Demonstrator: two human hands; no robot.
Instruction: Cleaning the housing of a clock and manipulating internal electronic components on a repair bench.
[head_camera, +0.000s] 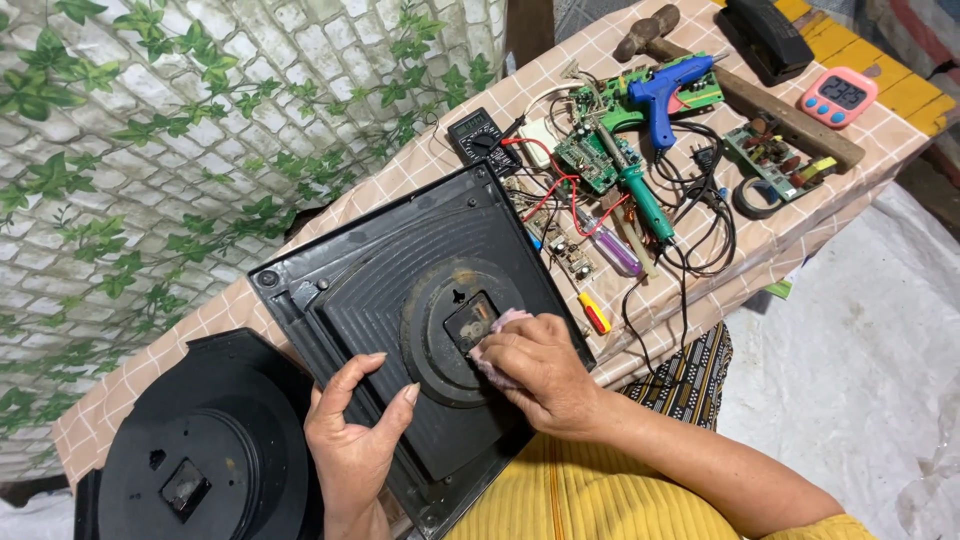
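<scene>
Illumination is even, diffuse daylight; shadows are soft and faint. The white floor sheet at 3 o'clock is near overexposure. Focus is sharp throughout, with mild wide-angle stretching at the frame edges.

- A table under a beige checked cloth carries the work.
- Near: a square black clock back and a round black casing.
- Far right: green circuit boards, blue glue gun, hammer, multimeter, pink timer.
</scene>
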